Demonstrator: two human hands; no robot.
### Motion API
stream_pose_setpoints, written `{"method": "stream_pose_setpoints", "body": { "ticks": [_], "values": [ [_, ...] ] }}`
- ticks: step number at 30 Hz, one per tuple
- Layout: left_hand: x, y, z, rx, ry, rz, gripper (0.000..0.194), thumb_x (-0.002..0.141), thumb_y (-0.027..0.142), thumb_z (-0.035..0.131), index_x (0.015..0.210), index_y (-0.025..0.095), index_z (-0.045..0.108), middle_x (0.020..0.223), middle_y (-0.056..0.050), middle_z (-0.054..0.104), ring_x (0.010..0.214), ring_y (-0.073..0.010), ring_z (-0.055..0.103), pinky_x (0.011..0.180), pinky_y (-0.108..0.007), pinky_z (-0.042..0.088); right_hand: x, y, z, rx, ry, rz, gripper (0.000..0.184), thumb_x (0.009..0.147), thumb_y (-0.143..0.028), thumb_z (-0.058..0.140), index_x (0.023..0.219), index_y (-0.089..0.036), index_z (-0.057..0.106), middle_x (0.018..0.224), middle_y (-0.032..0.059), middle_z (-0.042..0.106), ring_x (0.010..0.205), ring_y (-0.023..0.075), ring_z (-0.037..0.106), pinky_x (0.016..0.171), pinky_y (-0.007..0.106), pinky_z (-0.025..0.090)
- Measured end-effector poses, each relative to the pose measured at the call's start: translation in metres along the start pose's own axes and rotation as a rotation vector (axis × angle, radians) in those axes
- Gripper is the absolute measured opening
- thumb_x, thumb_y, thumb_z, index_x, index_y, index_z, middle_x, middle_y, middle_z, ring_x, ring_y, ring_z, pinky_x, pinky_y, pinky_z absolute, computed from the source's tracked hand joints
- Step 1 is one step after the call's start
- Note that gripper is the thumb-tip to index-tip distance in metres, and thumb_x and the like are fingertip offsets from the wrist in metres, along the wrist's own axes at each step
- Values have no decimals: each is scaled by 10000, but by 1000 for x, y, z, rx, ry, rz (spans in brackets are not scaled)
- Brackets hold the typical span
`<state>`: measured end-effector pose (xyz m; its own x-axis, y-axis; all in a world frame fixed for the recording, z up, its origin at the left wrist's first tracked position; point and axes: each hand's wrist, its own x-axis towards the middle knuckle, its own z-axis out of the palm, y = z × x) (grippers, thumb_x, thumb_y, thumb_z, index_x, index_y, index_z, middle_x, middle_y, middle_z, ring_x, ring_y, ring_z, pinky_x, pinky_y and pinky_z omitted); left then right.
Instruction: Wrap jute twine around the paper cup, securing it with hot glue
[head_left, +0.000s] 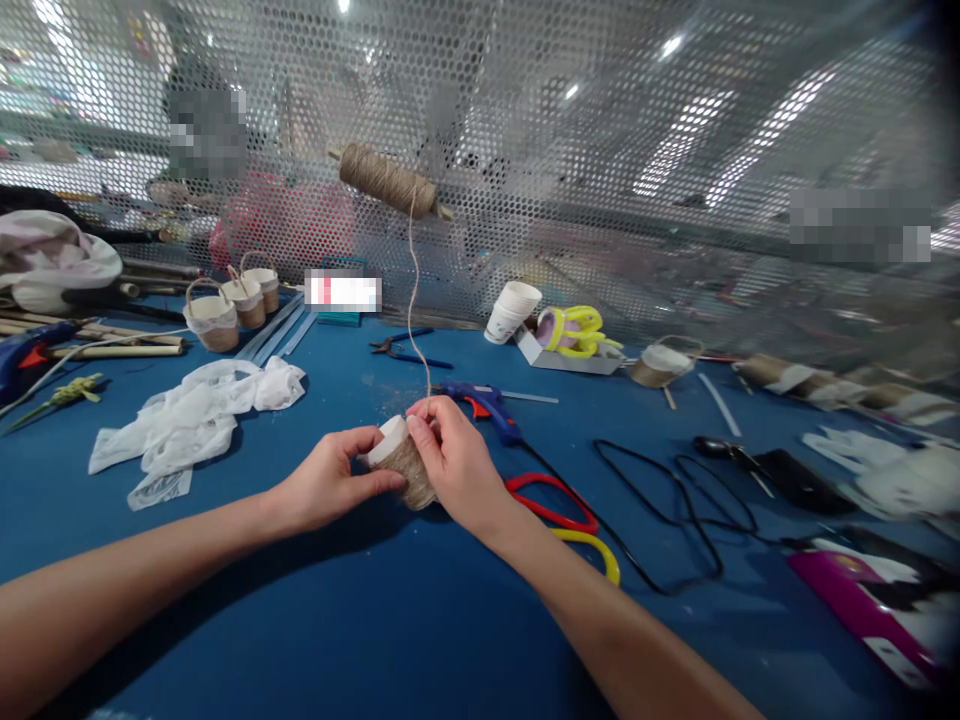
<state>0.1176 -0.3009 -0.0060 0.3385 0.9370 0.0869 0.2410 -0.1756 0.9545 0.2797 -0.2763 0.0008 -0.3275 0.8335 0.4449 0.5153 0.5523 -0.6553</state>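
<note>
- Twine-wrapped cup [410, 470]: in the head view it is tilted between the two hands, near the middle of the tabletop [315, 630], its white rim bare above the brown winding; whether its base touches the surface cannot be told.
- Left hand [330, 478]: fingers and thumb are closed on the rim side of the cup. A light, steady hold would suit best, since a thin cup could well dent under a hard squeeze.
- Right hand [456, 462]: it grips the cup's other side, where the twine strand [414, 300] runs down to its fingers; the fingertips beneath are hidden.
- Spool [384, 180]: it sits on a rod against the perforated screen [480, 110], feeding the strand down in a slack curve. Gentle, even tension should lay each turn snugly beside the last without pulling the cup out of shape.
- Glue gun [480, 398]: it lies just beyond the right hand, with the red scissor handle [551, 502] near that forearm. Keeping the strand and wrist away from the nozzle seems wise, as it may be hot.
</note>
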Motion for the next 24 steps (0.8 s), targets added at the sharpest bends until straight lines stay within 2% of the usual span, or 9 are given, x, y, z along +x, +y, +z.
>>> {"method": "stream_pose_setpoints", "body": {
  "ticks": [6,11,15,19,24],
  "values": [
    [-2,-5,-1,28,-10,29,175,711,302,598,727,138,540,722,-18,539,705,-150,470,684,-283,378,-2,0,2,28,-51,24,145,894,-299,358,809,-200,420,866,72,553,741,164,530,686,330,445],
    [-3,0,-1,72,-16,12,199,707,323,597,750,139,538,716,-16,540,689,-150,474,664,-277,379,-2,2,2,31,-38,-4,135,895,-292,352,804,-204,401,871,74,539,770,165,529,714,334,450],
    [-1,8,-2,75,-30,5,220,712,341,584,779,138,536,728,-12,551,680,-144,482,648,-267,387,-1,0,2,-63,-40,-89,128,887,-281,356,782,-211,370,884,84,523,801,183,531,717,353,457],
    [0,10,-3,11,-12,-2,175,738,309,538,708,136,539,662,-3,543,640,-129,479,626,-254,390,-2,-1,2,-203,-56,-181,134,891,-283,324,783,-211,360,912,104,526,820,202,543,696,370,476],
    [2,8,-1,-97,-7,-30,165,716,294,536,648,146,512,633,1,538,638,-130,495,642,-257,401,-1,0,3,-276,-64,-259,128,895,-278,313,800,-215,373,919,97,527,843,196,558,696,350,493]
  ]
}}
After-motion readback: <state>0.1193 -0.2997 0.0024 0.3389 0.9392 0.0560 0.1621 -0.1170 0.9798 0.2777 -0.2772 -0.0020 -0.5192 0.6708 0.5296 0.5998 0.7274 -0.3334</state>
